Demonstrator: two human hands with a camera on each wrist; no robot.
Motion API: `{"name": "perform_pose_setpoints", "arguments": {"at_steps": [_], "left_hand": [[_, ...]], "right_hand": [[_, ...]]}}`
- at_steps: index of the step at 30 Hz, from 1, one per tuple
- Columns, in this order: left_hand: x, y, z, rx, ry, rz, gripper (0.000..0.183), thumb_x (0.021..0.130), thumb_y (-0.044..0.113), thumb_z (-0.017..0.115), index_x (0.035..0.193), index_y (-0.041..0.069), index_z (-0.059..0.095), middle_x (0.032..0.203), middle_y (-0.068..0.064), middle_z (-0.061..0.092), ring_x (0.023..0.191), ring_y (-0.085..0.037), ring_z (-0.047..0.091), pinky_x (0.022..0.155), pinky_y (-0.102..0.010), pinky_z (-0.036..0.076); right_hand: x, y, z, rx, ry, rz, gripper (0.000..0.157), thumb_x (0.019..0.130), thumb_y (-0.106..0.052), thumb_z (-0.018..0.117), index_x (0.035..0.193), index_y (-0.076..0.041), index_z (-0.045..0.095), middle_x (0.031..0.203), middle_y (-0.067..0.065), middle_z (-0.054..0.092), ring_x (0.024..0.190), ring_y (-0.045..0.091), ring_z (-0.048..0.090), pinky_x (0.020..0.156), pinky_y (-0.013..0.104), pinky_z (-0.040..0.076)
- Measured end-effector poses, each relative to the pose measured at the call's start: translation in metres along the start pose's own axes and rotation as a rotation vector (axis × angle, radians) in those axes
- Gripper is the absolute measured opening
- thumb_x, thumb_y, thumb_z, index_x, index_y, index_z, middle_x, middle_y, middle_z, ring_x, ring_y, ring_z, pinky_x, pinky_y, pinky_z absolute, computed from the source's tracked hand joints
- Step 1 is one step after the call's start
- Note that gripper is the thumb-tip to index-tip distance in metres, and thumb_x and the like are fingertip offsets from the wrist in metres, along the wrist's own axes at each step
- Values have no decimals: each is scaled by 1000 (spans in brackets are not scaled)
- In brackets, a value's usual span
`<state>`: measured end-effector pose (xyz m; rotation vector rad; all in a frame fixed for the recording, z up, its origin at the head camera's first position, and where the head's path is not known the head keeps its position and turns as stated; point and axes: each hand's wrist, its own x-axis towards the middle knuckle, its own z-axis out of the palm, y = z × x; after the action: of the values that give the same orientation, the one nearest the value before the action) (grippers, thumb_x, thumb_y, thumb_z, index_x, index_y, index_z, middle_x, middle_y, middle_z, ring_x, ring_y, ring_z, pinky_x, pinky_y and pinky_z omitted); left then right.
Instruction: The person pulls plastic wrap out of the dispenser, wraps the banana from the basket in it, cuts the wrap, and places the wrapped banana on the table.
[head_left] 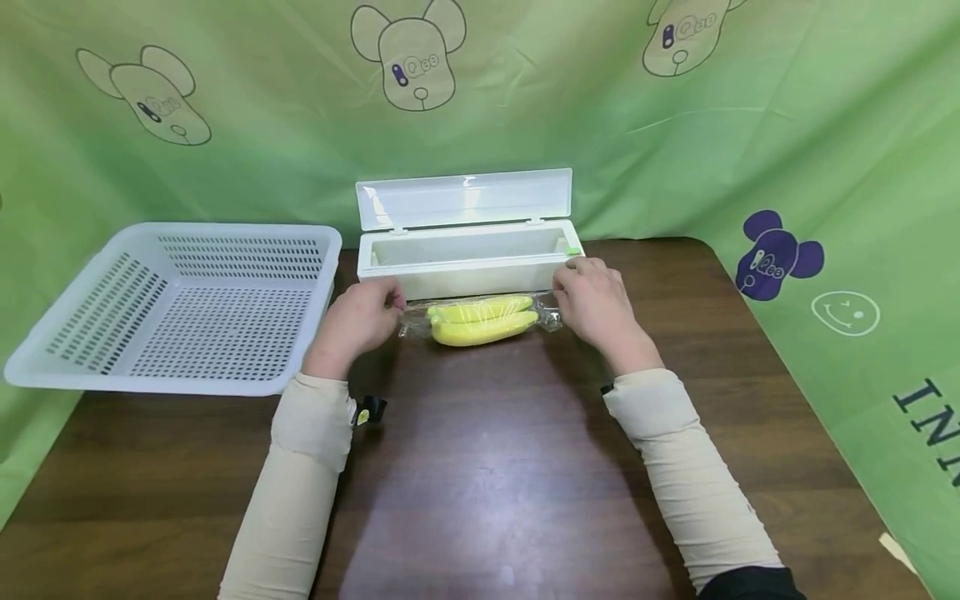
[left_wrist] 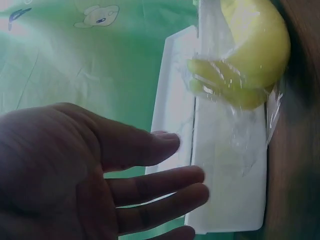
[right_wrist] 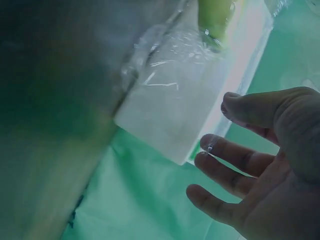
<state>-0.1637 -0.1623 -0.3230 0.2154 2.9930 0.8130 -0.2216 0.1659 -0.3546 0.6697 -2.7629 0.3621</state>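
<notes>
Yellow bananas (head_left: 483, 332) lie on the table in front of the white box, wrapped in clear plastic film (head_left: 551, 315) that bunches at both ends. My left hand (head_left: 360, 323) is beside the film's left end. In the left wrist view, its thumb (left_wrist: 162, 147) and fingers stand apart with nothing visibly held. At the film's other end is my right hand (head_left: 597, 302), close to the box's right front corner. The right wrist view shows those fingers (right_wrist: 220, 170) loosely extended, the thumb apart, with a small shiny bit at one fingertip.
Behind the bananas stands the long white box (head_left: 465, 279), its translucent lid (head_left: 465, 200) raised. A white perforated plastic basket (head_left: 217, 333) sits on the left of the dark wooden table (head_left: 480, 500). A green printed cloth (head_left: 525, 125) hangs behind and at the sides.
</notes>
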Motion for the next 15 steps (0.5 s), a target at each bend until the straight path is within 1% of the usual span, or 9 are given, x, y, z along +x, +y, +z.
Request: {"name": "perform_pose_setpoints", "arguments": {"at_steps": [2,5,7,8,11,14,15], "left_hand": [[0,-1,0,16,-24,11,14,92,5,53,96,11,65,97,-9,68,86,-30,59,78,-45,48],[0,-2,0,29,-68,23,15,91,4,54,94,12,67,93,-6,67,85,-29,59,77,-44,48],[0,-2,0,31,-103,30,17,90,3,54,92,13,67,91,-5,66,85,-27,58,76,-42,47],[0,-2,1,32,-117,34,17,89,2,54,91,13,67,90,-4,65,84,-27,57,75,-41,47],[0,-1,1,38,-145,45,19,88,0,53,90,14,67,90,-3,65,84,-26,57,75,-40,47],[0,0,2,44,-149,56,21,88,-1,53,92,13,68,92,-2,66,85,-26,58,76,-41,48],[0,0,2,47,-152,56,21,88,-1,53,92,13,68,93,-3,67,86,-26,58,77,-41,48]], "right_hand": [[-3,2,4,-16,-48,13,7,93,-4,64,87,-6,64,115,19,62,112,43,52,87,60,43],[-5,1,9,-49,-143,33,4,94,-5,63,92,-7,66,107,17,60,111,44,51,87,60,42],[-5,0,13,-71,-202,41,7,94,-5,61,95,-8,67,102,16,59,108,43,51,85,59,42],[-4,-1,15,-78,-226,45,8,94,-5,61,94,-10,68,98,14,58,106,42,51,84,57,42],[-4,-3,18,-87,-271,53,12,92,-4,60,88,-13,67,93,12,57,100,41,51,79,54,42],[-5,-6,19,-89,-286,59,14,91,-4,59,84,-14,65,91,12,57,96,40,52,76,53,42],[-5,-7,19,-89,-289,60,13,90,-4,59,85,-14,65,93,13,58,97,41,52,76,54,42]]}}
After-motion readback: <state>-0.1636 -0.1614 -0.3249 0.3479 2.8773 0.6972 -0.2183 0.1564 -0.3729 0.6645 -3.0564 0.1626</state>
